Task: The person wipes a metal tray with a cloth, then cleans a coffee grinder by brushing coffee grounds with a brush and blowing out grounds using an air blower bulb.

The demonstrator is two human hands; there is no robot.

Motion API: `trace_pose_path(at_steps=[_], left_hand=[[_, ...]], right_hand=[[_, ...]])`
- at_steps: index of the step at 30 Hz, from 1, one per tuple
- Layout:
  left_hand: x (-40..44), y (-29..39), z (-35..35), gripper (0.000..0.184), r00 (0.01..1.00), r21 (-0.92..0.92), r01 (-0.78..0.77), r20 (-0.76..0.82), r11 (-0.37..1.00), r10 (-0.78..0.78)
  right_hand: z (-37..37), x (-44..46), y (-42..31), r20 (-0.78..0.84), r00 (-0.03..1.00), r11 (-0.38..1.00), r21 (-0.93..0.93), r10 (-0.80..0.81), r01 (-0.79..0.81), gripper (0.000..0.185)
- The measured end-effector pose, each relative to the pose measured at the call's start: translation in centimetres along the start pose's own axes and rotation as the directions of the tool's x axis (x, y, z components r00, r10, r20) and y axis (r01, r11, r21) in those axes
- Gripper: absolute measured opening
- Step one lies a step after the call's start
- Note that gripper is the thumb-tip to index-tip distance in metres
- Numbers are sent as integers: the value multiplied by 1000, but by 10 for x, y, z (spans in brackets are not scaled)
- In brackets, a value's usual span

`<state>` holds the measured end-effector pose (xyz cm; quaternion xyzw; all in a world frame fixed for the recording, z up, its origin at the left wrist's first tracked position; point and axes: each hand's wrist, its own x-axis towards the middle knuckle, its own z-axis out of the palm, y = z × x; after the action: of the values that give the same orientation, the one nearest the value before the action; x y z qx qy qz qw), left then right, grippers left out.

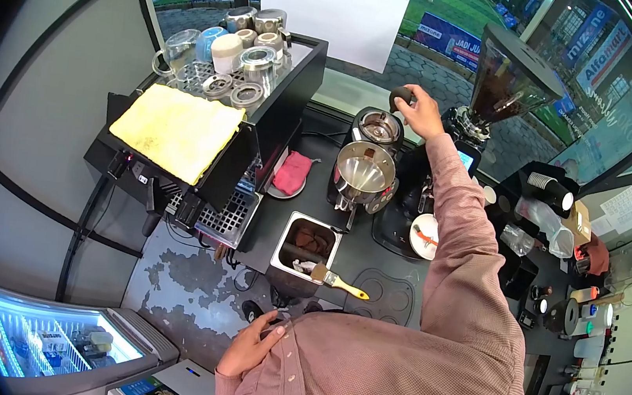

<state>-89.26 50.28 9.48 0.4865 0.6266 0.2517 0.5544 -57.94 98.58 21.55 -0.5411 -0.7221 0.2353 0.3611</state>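
At the back of the counter, my right hand (pixel 421 114) is closed on a round black knob (pixel 400 100). Just below it stands a small black grinder (pixel 381 127) with an open round top. A steel bowl (pixel 366 166) sits in front of that grinder. My left hand (pixel 252 345) rests low against the front of my shirt, its thumb and fingers apart. Something dark shows between them, too small to make out. Near the counter's front edge, a brush with a yellow handle (pixel 348 287) lies across the rim of a steel knock box (pixel 289 222) holding brown coffee grounds.
An espresso machine (pixel 313 63) with cups on top and a yellow cloth (pixel 174 129) stands left. Right of my reach are a tall grinder with a bean hopper (pixel 512 79) and a white plate (pixel 423 238). A pink cloth (pixel 293 173) and a black mat (pixel 381 296) lie on the counter.
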Motion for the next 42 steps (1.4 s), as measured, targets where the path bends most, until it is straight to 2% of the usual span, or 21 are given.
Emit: trace_pose_path(at_steps=[2,4,6,8,10,12,14,16,18,20,24,26,27,29,30,32,37,40,42], left_hand=[[0,4,-1,66,1000,12,3,21,1000,-4],[1,9,1,65,1000,-40,-12,17,999,12],[2,10,0,65,1000,-34,-10,26,999,11],[4,11,0,65,999,-27,-8,36,1000,9],[6,8,-1,63,998,9,-1,68,1000,1],[7,4,1,63,997,2,3,75,1000,-3],[7,0,3,62,997,-3,6,82,1000,-5],[8,0,3,62,997,-47,13,79,999,-9],[10,1,2,62,996,-38,17,86,999,-14],[11,2,2,63,996,-39,27,91,999,-23],[11,10,0,63,995,16,28,100,999,-29],[11,12,0,62,995,29,28,93,999,-30],[11,11,0,62,995,33,28,93,999,-31],[13,5,1,61,994,28,25,109,999,-28],[14,4,2,61,993,33,28,112,999,-32],[14,3,2,66,997,36,-10,83,999,7],[15,3,3,62,995,19,24,101,1000,-26],[16,1,3,62,994,4,28,109,1000,-28],[16,3,3,62,993,-3,30,111,1000,-30]], right_hand=[[6,4,20,-16,1000,1000,-8,-11,11,39],[11,9,34,-144,964,973,-92,-224,213,37],[11,7,38,-156,963,975,-67,-218,210,36],[5,-5,22,-50,996,996,41,-79,81,36],[5,-6,25,-61,997,998,45,-36,38,36],[4,-2,33,-102,978,983,-47,-183,179,36],[0,-2,37,-107,982,988,-37,-154,150,36],[-4,-4,36,-22,991,992,-8,-129,129,36],[-4,-8,34,-44,988,988,-55,-146,144,38],[0,-5,45,-81,950,951,-90,-303,296,39],[2,-14,47,-66,966,967,-80,-249,244,37],[5,-18,49,-170,945,960,-76,-280,271,32],[6,-17,50,-173,945,960,-74,-279,270,32],[6,-17,56,-187,905,924,-106,-383,368,32],[4,-19,55,-190,907,926,-104,-377,363,32],[-3,-26,42,-45,973,974,-11,-227,227,33],[-9,-47,20,-67,978,980,-13,-200,199,30],[-8,-49,22,-99,951,955,4,-294,296,29],[-8,-50,22,-12,980,981,7,-196,196,31]])
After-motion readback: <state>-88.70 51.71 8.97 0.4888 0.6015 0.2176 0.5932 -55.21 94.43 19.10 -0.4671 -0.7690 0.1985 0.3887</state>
